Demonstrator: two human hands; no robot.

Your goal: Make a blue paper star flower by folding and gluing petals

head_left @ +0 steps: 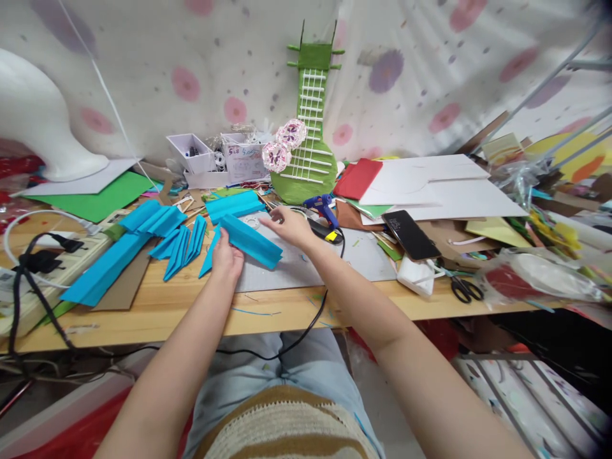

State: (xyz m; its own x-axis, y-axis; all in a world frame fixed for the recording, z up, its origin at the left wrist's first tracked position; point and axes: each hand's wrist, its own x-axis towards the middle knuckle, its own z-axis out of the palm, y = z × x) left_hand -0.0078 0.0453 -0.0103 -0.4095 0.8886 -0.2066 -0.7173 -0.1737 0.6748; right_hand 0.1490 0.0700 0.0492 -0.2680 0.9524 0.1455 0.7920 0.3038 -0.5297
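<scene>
My left hand [227, 258] is closed on a folded strip of blue paper [253, 243], pinching its left end over a grey board [310, 261]. The strip slants down to the right, creased lengthwise. Just right of it, my right hand [290, 226] hovers over the board with thumb and fingers apart; nothing shows between them. Another blue paper piece [234, 204] lies behind my left hand. To the left are pleated blue paper pieces [184, 248] and a long blue strip [108, 271]. A blue glue gun [322, 207] rests beyond my right hand.
A green guitar-shaped craft piece [306, 182] stands at the back. On the right are a black phone [411, 236], scissors [466, 290] and white boards [454, 194]. A power strip [81, 261] sits left, and a black cable [313, 320] crosses the table's front edge.
</scene>
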